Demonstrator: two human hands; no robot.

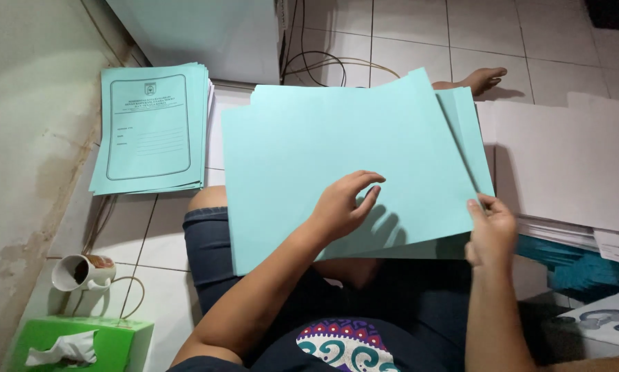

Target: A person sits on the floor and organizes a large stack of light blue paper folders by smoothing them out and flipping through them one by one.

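Teal paper sheets (337, 138) sit across the lap, long axis running roughly 9 to 3, far edge tipped up toward 1 o'clock. Right hand (490, 231) pinches the corner at 4 o'clock, left hand (342, 205) hovers loose-fingered over the middle. Printed teal stack (151, 127) sits at 10, mug (82, 271) at 8.

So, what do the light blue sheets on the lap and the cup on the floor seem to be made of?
The light blue sheets look like thin matte card or heavy paper: flat, no shine, and the edge bends where the right hand pinches it. The left hand rests fingertips on top. The cup looks like glazed ceramic, white and slightly glossy, with a thick rim.
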